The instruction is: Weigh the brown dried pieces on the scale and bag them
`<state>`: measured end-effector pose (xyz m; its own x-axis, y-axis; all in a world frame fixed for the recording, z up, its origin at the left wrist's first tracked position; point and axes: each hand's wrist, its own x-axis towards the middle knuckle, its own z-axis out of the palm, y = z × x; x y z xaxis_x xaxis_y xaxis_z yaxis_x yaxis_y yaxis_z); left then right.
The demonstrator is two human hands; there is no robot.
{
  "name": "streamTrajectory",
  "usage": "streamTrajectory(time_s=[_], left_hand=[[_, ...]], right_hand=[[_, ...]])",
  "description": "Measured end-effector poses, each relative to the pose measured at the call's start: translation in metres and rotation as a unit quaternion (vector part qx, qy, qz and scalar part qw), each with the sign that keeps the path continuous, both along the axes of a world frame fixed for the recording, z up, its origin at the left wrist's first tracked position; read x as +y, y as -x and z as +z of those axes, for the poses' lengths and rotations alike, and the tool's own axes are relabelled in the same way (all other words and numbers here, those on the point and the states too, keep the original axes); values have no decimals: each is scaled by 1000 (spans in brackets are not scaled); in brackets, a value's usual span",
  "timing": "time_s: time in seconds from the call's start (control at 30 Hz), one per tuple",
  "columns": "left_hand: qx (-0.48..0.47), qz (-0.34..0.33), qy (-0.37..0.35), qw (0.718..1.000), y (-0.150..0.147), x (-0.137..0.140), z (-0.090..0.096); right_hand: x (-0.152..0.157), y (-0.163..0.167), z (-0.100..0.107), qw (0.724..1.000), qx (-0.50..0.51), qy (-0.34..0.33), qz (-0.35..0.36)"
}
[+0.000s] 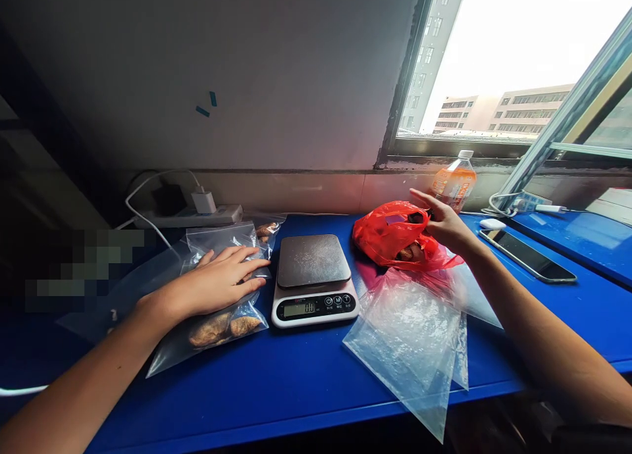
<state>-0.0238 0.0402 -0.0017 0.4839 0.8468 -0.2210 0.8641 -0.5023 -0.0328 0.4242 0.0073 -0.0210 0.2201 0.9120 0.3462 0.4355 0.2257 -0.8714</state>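
My left hand lies flat with its fingers spread on clear zip bags. The bag under it holds brown, rough lumps whose kind I cannot make out. Right of that hand, a kitchen scale has nothing on its plate, and its display looks like zero. My right hand is at the right rim of a red plastic bag, fingers apart, one stretched upward. Brown pieces show in the bag's mouth. Clear flat bags lie in front of it, overhanging the table edge.
Behind my right hand stands a bottle of orange drink. A phone and a white earbud case lie at the right. A power strip with a white charger sits against the wall on the blue table.
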Motion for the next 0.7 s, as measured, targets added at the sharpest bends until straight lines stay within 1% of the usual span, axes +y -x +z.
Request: streamTrajectory(time_s=[0.1, 0.17, 0.23, 0.3, 0.37, 0.43, 0.57, 0.63, 0.7], left_hand=[[-3, 0, -1, 1000, -1, -1, 1], [-3, 2, 2, 1000, -2, -2, 2], [-3, 5, 5, 1000, -2, -2, 2], [-8, 7, 7, 1000, -1, -2, 2], [-14, 6, 9, 1000, -1, -3, 2], [-14, 7, 9, 1000, -1, -3, 2], [-16, 5, 7, 1000, 0, -3, 2], [-24, 2, 6, 1000, 1, -1, 0], [-35, -1, 0, 999, 3, 1, -3]], right_hand=[[-2, -2, 0, 1000, 3, -12, -18], [-5, -3, 3, 1000, -26, 2, -8], [-8, -3, 8, 995, -83, 35, 54], [-10, -3, 12, 978, -148, 70, 127], [-9, -2, 14, 962, -202, 90, 163], [-9, -2, 15, 957, -225, 91, 160], [-13, 1, 20, 963, -197, 71, 171], [-17, 3, 22, 955, -215, 84, 185], [-20, 6, 21, 942, -256, 93, 197]])
